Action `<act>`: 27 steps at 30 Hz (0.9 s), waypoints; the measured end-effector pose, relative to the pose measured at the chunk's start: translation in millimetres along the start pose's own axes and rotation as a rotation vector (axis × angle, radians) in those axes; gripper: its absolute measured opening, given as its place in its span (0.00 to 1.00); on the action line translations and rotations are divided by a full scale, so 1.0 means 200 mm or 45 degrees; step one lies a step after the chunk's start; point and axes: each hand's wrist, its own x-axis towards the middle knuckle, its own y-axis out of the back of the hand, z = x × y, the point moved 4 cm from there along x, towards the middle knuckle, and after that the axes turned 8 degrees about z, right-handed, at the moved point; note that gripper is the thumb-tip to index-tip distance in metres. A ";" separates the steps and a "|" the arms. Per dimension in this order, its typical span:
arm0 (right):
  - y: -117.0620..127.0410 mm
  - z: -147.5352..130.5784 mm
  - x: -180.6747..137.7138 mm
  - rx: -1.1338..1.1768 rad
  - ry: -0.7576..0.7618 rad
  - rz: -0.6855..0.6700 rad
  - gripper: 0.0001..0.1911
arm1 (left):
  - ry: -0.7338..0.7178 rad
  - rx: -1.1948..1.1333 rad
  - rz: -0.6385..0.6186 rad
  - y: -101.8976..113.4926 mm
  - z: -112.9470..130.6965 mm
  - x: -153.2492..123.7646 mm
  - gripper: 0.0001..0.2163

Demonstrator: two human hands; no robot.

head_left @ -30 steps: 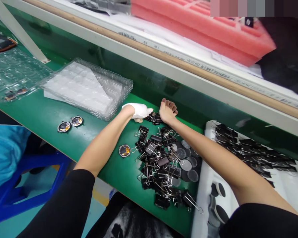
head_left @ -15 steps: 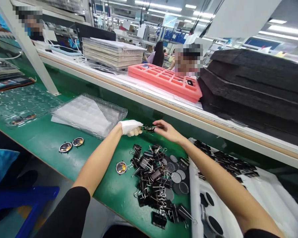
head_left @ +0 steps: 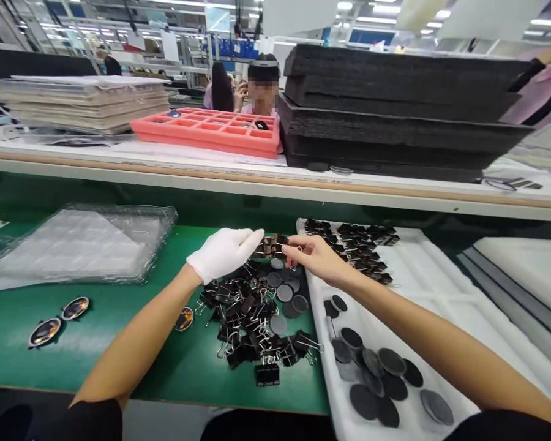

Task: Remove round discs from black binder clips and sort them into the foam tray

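Note:
My left hand [head_left: 224,252], in a white glove, is closed on one side of a small assembly clamped with black binder clips [head_left: 270,246]. My bare right hand [head_left: 319,257] pinches a binder clip at the other side. The assembly's body is mostly hidden by fingers and clips. Below the hands lies a heap of loose binder clips [head_left: 245,312] with silver wire handles. Grey round discs [head_left: 284,293] are scattered at its right. A round piece with an amber pattern and pale rim [head_left: 184,319] lies beside my left forearm; two similar pieces [head_left: 46,332] sit farther left.
A white foam tray [head_left: 441,293] at the right bears rows of binder clips [head_left: 360,248] and dark discs [head_left: 392,361]. Clear plastic trays [head_left: 158,220] lie at left. The shelf [head_left: 202,174] carries a pink foam tray [head_left: 202,144] and black foam stacks [head_left: 386,113]. A person sits beyond.
My view has swung right, bringing more of the white foam tray into sight. Both hands stay together at the assembly; the clips on it now face me more plainly.

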 end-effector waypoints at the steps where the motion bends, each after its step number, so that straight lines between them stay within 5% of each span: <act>1: 0.02 0.00 -0.04 -0.010 0.002 -0.018 0.22 | -0.015 0.009 0.010 -0.02 0.03 0.00 0.24; 12: 0.10 0.06 -0.18 0.016 -0.032 0.038 0.17 | -0.066 0.147 -0.011 -0.16 0.15 -0.04 0.21; 14: 0.10 0.07 -0.19 -0.051 -0.011 0.020 0.21 | -0.073 0.245 -0.064 -0.18 0.16 -0.05 0.21; 17: 0.19 0.06 -0.21 -0.209 0.079 -0.032 0.15 | -0.116 0.332 -0.118 -0.17 0.16 -0.06 0.20; 19: 0.36 0.07 -0.22 -0.332 0.179 0.074 0.12 | -0.091 0.338 -0.066 -0.13 0.12 -0.05 0.20; 22: 0.79 0.17 -0.26 -0.558 0.274 0.363 0.13 | 0.093 0.327 0.048 -0.03 -0.01 -0.03 0.20; 27: 1.45 0.59 -0.36 -0.848 0.075 0.724 0.18 | 0.356 0.355 0.143 0.08 -0.31 -0.12 0.18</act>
